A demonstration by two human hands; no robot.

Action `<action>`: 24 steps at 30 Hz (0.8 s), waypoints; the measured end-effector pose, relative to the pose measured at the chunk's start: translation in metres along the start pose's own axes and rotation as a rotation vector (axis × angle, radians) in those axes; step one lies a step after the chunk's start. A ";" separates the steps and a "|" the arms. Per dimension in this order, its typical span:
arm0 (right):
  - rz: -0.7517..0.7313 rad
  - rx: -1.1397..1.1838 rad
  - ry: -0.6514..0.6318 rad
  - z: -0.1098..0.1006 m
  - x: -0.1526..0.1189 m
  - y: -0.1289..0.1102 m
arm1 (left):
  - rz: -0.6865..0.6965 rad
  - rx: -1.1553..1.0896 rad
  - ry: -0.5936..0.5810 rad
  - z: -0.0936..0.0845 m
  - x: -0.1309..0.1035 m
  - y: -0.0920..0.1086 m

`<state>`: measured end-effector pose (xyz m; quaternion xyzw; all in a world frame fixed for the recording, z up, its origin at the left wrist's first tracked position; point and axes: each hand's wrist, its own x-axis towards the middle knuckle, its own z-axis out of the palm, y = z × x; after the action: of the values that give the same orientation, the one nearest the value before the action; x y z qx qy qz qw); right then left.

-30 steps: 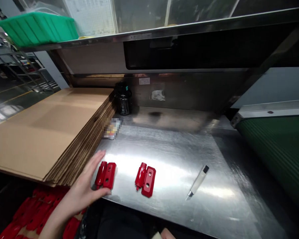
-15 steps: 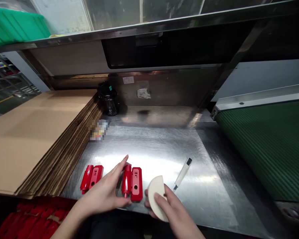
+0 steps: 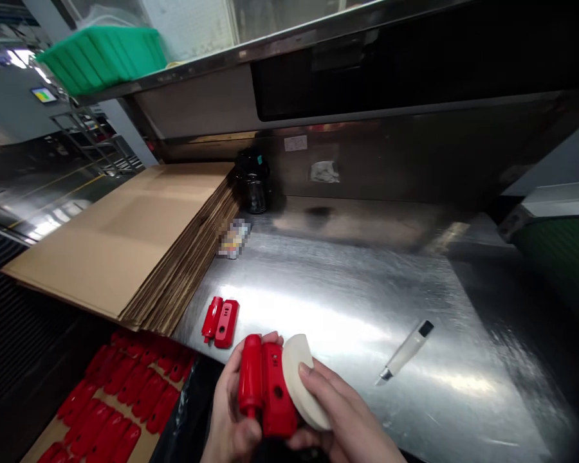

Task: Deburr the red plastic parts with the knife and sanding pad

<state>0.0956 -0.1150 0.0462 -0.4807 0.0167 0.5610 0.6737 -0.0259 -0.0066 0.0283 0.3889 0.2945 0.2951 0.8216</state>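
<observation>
vs half a sec ago: the red part (image 3: 269, 376) is now up off the table (image 3: 347, 270), in the left hand (image 3: 228, 408); then it lay on the metal w/ that hand just beside it. the right hand (image 3: 342, 408) had the white half-disc (image 3: 294, 360) well apart from it; now the two are brought together. prob means pick-up is done & handling of this one pc has begun, w/ the other, the second red part (image 3: 228, 325), left waiting on the table, far-left of the hands. knife (image 3: 406, 352) lies untouched, right side.

grip: left hand is wrapped round the red part from the left, thumb at its near end, fingertips showing past the far end. so the pc sits inside that grasp, cylinder side left, flat block side right, over the table's near edge. right hand pinches the white half-disc, thumb on top; its curved edge overlaps the block's right side in view. actual contact b/w disc & block: can't tell. some right-hand fingers are hidden.
</observation>
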 end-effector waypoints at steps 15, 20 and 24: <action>-0.718 -1.472 0.189 0.018 -0.005 -0.002 | 0.290 0.261 0.096 -0.018 0.028 -0.011; -0.780 -1.477 0.322 0.024 -0.006 0.015 | 0.274 0.267 0.151 -0.022 0.026 -0.018; -0.744 -1.497 0.339 0.023 -0.007 0.020 | 0.279 0.251 0.164 -0.023 0.025 -0.019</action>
<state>0.0650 -0.1067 0.0501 -0.8510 -0.4169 0.0872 0.3073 -0.0207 0.0120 -0.0058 0.4998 0.3380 0.3979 0.6911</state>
